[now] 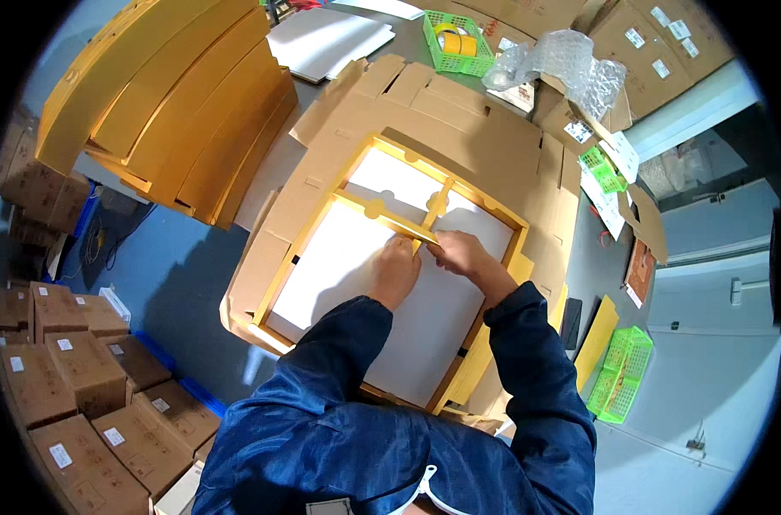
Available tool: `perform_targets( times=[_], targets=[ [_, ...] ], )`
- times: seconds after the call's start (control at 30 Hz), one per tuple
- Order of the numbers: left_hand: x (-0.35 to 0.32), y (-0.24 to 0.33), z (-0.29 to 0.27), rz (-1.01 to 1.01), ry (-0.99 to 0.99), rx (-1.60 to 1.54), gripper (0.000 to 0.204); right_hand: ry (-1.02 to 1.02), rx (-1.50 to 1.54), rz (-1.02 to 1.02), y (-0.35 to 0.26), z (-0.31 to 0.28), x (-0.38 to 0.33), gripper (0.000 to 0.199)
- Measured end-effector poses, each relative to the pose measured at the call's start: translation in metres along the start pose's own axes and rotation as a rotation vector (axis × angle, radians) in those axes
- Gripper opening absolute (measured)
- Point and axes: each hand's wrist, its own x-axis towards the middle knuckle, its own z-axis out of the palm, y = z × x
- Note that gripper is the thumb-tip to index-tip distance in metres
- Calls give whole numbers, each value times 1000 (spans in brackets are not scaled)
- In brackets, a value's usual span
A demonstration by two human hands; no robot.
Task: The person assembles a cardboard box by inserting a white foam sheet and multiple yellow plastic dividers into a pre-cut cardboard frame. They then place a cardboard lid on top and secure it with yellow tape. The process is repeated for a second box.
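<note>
**Two hands at the dividers inside a yellow frame**

A shallow yellow frame (472, 194) with a white base panel (322, 257) lies at an angle on flattened cardboard (339, 112), which covers much of the grey desk (592, 249). The frame sits directly in front of the person, whose dark blue sleeves (330, 343) reach over its near part.

Inside, a long divider (373, 209) runs from the left rail toward the middle, and a short divider (436, 203) comes down from the far rail to meet it near the hands. Each carries a rounded bulge along its length.

The right hand (463, 255) has its fingers narrowed on the inner end of the long divider, holding it. The left hand (396, 273) is just beside it, fingers curled in close to the near end of the short divider; whether they pinch it cannot be told.

Large yellow panels (193, 112) stand in a row to the left, with white sheets (330, 41) beyond. A green basket (463, 64) at the far side holds rolls of tape (457, 43), near crumpled bubble wrap (571, 60). Cardboard cartons (99, 378) are stacked at lower left beside the blue floor (167, 266).
</note>
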Motion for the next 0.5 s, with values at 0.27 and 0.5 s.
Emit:
perform_targets(
  times=[0.27, 0.5],
  targets=[
    [2, 3, -1, -12, 32, -151, 13, -117, 274, 150, -24, -7, -11, 31],
    [4, 6, -6, -68, -39, -154, 12, 176, -259, -9, -7, 10, -6, 25]
  ],
)
